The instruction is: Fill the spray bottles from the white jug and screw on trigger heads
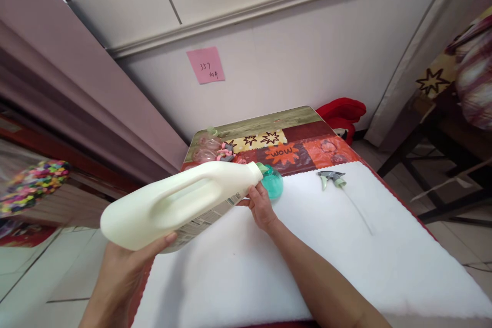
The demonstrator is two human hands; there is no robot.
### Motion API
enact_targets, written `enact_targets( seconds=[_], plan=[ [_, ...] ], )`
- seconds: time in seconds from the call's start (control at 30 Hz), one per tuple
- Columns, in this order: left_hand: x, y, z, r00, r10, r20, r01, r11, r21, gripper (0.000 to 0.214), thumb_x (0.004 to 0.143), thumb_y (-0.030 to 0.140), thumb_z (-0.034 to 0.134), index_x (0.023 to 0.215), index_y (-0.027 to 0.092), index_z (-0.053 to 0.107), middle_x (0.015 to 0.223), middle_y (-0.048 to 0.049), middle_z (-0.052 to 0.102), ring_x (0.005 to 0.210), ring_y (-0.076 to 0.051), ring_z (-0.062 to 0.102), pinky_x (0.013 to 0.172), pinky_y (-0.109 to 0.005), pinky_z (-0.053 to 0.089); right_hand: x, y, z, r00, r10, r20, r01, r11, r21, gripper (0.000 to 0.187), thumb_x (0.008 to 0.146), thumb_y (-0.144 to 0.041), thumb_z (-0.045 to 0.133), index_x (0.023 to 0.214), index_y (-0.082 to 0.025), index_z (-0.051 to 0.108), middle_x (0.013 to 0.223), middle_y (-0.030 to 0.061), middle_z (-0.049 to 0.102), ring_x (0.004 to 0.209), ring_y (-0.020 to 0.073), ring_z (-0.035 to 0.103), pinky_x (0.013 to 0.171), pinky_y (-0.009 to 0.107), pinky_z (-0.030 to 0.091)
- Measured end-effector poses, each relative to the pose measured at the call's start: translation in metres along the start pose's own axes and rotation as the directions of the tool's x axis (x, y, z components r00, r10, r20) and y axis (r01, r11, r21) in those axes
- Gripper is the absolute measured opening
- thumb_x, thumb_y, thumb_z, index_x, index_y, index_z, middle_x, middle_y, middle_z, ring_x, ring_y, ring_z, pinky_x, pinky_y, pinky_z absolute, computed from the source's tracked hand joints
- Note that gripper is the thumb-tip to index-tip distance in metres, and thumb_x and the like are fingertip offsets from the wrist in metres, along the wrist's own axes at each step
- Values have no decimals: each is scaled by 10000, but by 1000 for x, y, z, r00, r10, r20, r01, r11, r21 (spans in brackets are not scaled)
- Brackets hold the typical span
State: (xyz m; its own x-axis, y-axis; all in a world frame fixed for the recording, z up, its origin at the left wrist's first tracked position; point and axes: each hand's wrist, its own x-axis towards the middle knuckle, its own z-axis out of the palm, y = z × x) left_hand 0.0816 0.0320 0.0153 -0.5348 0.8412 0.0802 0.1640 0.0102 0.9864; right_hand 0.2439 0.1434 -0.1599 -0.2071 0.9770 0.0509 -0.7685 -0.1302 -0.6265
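A large pale-green jug [180, 197] with a built-in handle is tilted nearly on its side, its neck toward a small teal spray bottle [272, 184] on the white cloth. My left hand [134, 253] grips the jug's lower end from beneath, thumb on its side. Around the underside near the neck, my right hand [261, 205] supports the jug, fingers partly hidden behind it. The jug's mouth meets the teal bottle's opening; whether they touch I cannot tell. A grey and green trigger sprayer head [333, 179] with a thin tube lies to the right.
White fluffy cloth [330, 246] covers most of the table. At the back left lie clear spray bottles [205, 148] with pink and grey tops. A pink note [205, 65] is stuck to the wall. Dark stool legs [426, 164] stand at right, a red plush item [342, 113] behind.
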Motion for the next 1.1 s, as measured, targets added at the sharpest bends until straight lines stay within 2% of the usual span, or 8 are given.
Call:
enact_targets(
  seconds=[0.13, 0.37, 0.63, 0.7, 0.9, 1.1],
  plan=[
    [0, 1, 1, 1000, -10, -8, 10, 1000, -3, 842, 380, 241, 971, 1189, 233, 735, 1235, -50, 756, 1141, -293, 687, 855, -255, 607, -1, -2, 0, 1000, 5, 5, -5, 1000, -5, 563, 807, -553, 747, 1263, -258, 598, 1125, 48, 701, 902, 209, 711, 667, 382, 679],
    [6, -4, -5, 1000, -23, -4, 23, 1000, 2, 926, 345, 200, 974, 1234, 231, 717, 1244, -59, 751, 1129, -293, 694, 845, -252, 613, -1, -1, 0, 1000, 1, -6, -1, 1000, -2, 547, 801, -550, 749, 1237, -256, 598, 1139, 47, 694, 939, 215, 706, 660, 371, 679],
    [-1, 1, 2, 1000, -10, -3, 10, 1000, 3, 874, 410, 227, 973, 1244, 254, 710, 1281, -31, 734, 1158, -261, 681, 869, -218, 593, -1, -2, 1, 1000, 6, -3, -6, 1000, -8, 560, 800, -554, 751, 1252, -262, 597, 1141, 44, 696, 933, 211, 706, 662, 365, 681],
    [-1, 1, 2, 1000, -14, -5, 14, 1000, 1, 867, 413, 228, 972, 1239, 237, 709, 1269, -45, 739, 1158, -270, 681, 866, -230, 598, -1, -2, 1, 1000, 4, -6, -4, 1000, -6, 561, 797, -555, 753, 1249, -259, 603, 1127, 44, 697, 931, 212, 707, 661, 367, 681],
    [5, 0, 0, 999, -32, -33, 32, 999, -7, 908, 292, 201, 972, 1170, 220, 743, 1163, -66, 780, 1097, -324, 706, 828, -309, 629, -1, -1, 1, 1000, 5, -5, -5, 1000, -5, 573, 795, -555, 755, 1259, -258, 599, 1121, 46, 701, 920, 213, 708, 672, 381, 683],
    [5, -2, -3, 1000, -25, -10, 25, 1000, -11, 886, 346, 187, 963, 1200, 228, 731, 1219, -57, 763, 1119, -308, 697, 852, -290, 621, 0, -1, 1, 1000, 5, -3, -5, 1000, -6, 566, 803, -555, 747, 1264, -263, 598, 1130, 45, 702, 911, 208, 706, 671, 374, 682]
  ],
)
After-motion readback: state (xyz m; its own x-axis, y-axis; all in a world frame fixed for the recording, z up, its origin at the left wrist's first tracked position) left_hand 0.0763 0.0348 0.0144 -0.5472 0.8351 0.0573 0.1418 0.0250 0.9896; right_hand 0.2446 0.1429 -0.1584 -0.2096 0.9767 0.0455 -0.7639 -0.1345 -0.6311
